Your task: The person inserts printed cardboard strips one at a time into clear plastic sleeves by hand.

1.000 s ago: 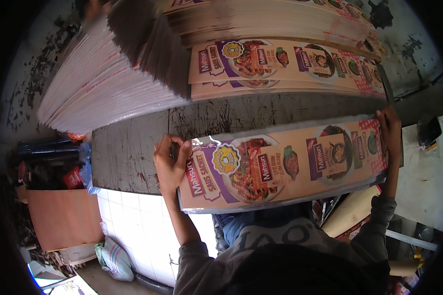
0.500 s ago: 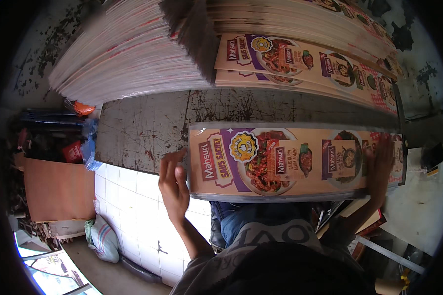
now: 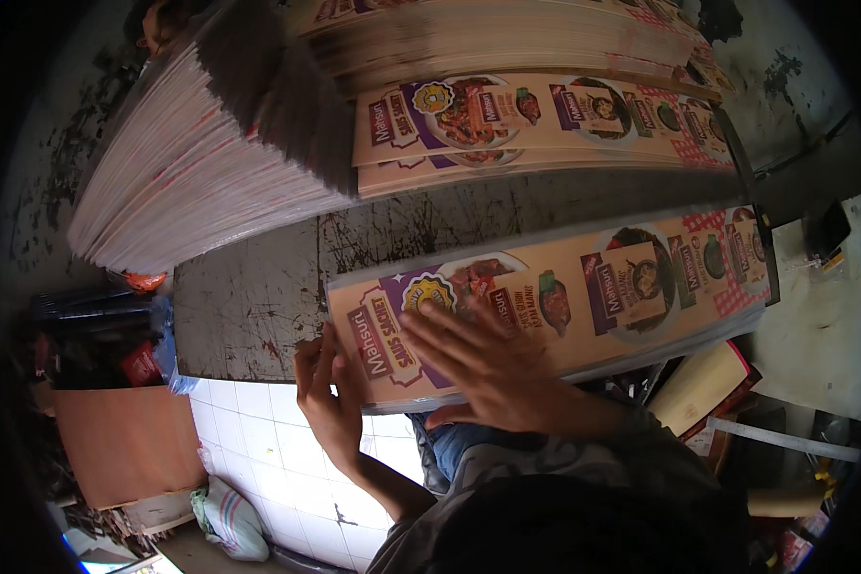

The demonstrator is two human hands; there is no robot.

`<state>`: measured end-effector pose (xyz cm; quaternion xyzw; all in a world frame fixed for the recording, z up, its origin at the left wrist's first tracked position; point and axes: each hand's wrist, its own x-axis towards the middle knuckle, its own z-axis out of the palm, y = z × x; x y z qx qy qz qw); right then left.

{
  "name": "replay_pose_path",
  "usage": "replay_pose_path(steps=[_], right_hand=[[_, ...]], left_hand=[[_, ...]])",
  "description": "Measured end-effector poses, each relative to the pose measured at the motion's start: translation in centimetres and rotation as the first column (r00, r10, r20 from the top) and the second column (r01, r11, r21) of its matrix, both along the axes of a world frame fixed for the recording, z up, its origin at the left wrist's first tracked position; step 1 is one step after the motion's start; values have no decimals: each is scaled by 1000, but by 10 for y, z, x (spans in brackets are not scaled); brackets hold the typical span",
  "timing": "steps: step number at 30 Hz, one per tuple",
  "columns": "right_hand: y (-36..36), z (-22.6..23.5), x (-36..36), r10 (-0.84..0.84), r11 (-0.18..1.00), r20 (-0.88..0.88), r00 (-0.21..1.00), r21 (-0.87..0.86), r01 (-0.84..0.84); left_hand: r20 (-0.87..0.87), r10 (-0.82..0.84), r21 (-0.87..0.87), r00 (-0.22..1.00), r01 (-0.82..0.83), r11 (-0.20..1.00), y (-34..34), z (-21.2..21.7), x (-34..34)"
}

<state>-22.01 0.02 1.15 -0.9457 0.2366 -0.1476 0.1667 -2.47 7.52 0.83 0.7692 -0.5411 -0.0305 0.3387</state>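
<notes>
A long pile of printed sheets (image 3: 584,330) lies along the table's near edge, its top sheet orange with pictures of food. My left hand (image 3: 331,397) is at the pile's left end, fingers upright against the short edge and thumb apart. Spread flat across the top sheet's left half is my right hand (image 3: 493,368), open, slightly blurred and covering part of the print. Neither hand grips anything that I can make out.
Behind a strip of scratched dark tabletop (image 3: 249,325) lie more printed sheets (image 3: 536,120) in layers. A tall, fanned stack (image 3: 182,163) stands at the back left. Left of the table are a brown cardboard piece (image 3: 129,445) and a striped sack (image 3: 234,521) on the floor.
My right hand has moved left from the pile's right end onto the left half of its top. The left hand stays at the left end. The view has turned, tilting the pile in the picture.
</notes>
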Motion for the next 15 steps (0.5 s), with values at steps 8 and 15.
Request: replay_pose_path(steps=[8, 15], right_hand=[[-60, 6, -207, -805, 593, -187, 564, -304, 746], [-65, -10, -295, -957, 287, -2, 291, 154, 945]], left_hand=[[-202, -94, 21, 975, 100, 995, 12, 5, 24], [-429, -40, -81, 902, 6, 997, 19, -7, 18]])
